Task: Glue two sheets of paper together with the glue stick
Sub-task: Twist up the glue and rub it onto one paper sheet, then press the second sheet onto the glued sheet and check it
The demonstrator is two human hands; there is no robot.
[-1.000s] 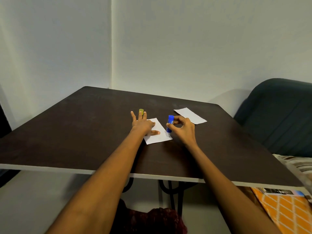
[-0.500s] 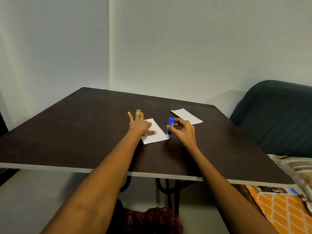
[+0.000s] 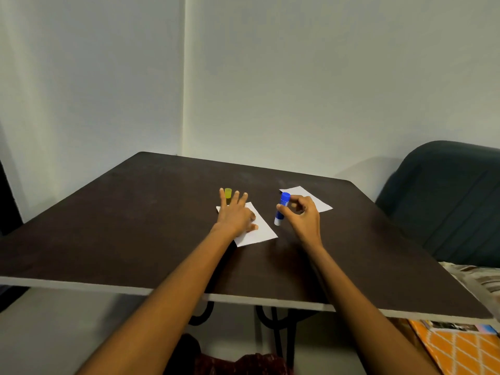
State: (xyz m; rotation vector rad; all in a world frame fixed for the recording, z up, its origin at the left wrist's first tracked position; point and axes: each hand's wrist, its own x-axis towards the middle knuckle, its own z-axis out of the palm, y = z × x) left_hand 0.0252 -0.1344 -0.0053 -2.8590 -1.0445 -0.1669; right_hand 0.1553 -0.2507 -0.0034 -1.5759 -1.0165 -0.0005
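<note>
Right now the left hand lies flat w/ fingers spread, palm pressing the near sheet of paper onto the dark surface. A yellow cap stands just beyond its fingertips. To the right, the right hand is clamped on the glue stick, blue end up, pale end down, tilted, just off the sheet's right edge; can't tell if it touches the surface. The 2nd sheet lies beyond the right hand, partly hidden by it.
</note>
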